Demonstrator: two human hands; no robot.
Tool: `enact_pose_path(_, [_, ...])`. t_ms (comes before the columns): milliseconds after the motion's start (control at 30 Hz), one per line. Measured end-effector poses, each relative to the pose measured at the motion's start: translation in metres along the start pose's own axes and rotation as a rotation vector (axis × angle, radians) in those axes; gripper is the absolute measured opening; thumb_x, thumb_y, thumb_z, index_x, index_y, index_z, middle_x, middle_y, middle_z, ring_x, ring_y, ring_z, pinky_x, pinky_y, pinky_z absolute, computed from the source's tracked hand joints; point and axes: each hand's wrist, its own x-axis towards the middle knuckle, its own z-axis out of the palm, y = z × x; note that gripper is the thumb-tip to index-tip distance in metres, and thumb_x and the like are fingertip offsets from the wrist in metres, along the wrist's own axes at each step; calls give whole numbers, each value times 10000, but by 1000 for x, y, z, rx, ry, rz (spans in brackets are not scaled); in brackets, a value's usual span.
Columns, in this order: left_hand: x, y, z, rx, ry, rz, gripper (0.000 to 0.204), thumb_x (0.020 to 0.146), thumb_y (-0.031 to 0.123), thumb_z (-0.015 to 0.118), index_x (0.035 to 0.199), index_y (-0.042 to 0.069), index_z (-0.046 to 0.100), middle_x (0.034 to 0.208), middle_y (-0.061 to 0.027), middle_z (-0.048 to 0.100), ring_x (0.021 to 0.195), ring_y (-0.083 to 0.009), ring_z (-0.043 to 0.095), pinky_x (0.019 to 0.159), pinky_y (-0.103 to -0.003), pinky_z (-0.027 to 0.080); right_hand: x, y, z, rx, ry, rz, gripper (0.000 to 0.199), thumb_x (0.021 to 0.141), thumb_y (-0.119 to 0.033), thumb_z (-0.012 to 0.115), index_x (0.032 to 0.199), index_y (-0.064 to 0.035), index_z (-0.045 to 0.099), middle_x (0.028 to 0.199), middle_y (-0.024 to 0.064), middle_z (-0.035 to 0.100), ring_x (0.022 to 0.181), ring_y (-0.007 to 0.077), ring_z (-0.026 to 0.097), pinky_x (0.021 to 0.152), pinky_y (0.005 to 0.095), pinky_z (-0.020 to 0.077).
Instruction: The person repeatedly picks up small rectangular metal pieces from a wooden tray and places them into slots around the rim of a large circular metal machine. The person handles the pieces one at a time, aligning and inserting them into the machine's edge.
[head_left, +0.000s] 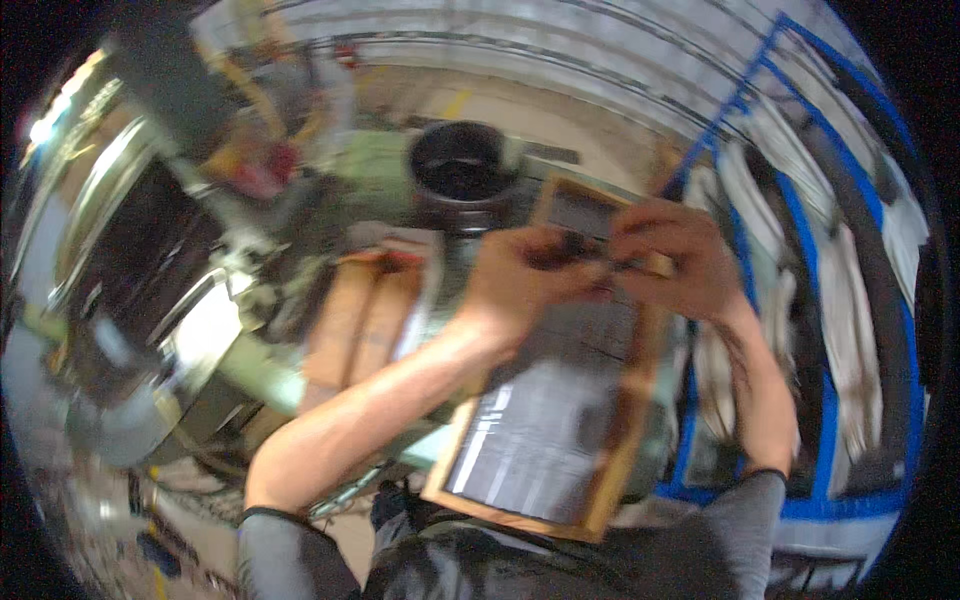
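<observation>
We had a small dark thing (582,246), too blurry to name, over the wooden tray (520,519). Our left hand (520,268) and right hand (682,258) seemed to pinch it; moving it called for care.

Green table (378,168) bearing black round container (465,208), brown box (342,322), wood-framed tray (520,518)

A round black tub (462,180) stands on the green bench (380,165) near 12 o'clock. A brown box (355,325) sits toward 9 o'clock, a blurred metal machine (240,265) farther out. At 3 o'clock, a blue rack (810,290) holds long pale pieces (850,340).
</observation>
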Motion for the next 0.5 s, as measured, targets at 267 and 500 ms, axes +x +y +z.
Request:
enact_pose_path(267, [-49,26,-11,-173,16,-18,202,959,78,752,1115,-46,715,1055,-117,742,938,-199,725,849,-335,618,28,-78,14,-80,-18,18,238,704,-61,812,933,-46,746,987,126,712,920,320,718,803,408,576])
enact_pose_path(500, [-117,42,-44,-486,-97,-78,210,997,84,705,1183,-7,672,1115,-119,723,972,-228,735,893,-377,641,56,-172,40,-118,-64,-44,240,727,40,775,955,-18,732,983,127,692,861,288,717,746,369,581])
